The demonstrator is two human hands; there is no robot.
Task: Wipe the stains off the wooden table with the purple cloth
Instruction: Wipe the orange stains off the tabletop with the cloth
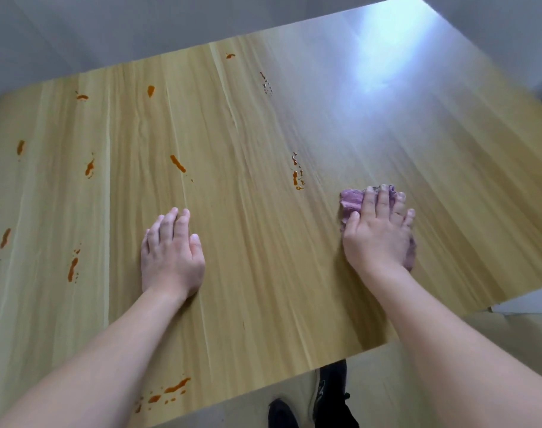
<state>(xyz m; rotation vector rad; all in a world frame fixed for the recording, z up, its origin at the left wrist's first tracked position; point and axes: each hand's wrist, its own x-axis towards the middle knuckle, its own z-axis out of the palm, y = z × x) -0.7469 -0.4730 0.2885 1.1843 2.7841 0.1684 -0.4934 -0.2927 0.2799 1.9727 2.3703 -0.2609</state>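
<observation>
The wooden table (263, 134) fills most of the view. Several orange stains mark it: one streak (177, 163) in the middle, a smeared one (296, 176) left of the cloth, one cluster (174, 389) near the front edge, and others down the left side (73, 268). The purple cloth (351, 201) lies on the right part of the table. My right hand (379, 230) presses flat on it with fingers spread, covering most of it. My left hand (171, 251) rests flat on bare wood, fingers straight.
The table's front edge (294, 376) runs diagonally; below it are light flooring and my dark shoes (331, 393). A bright glare (383, 54) covers the far right corner. Grey wall lies beyond the far edge.
</observation>
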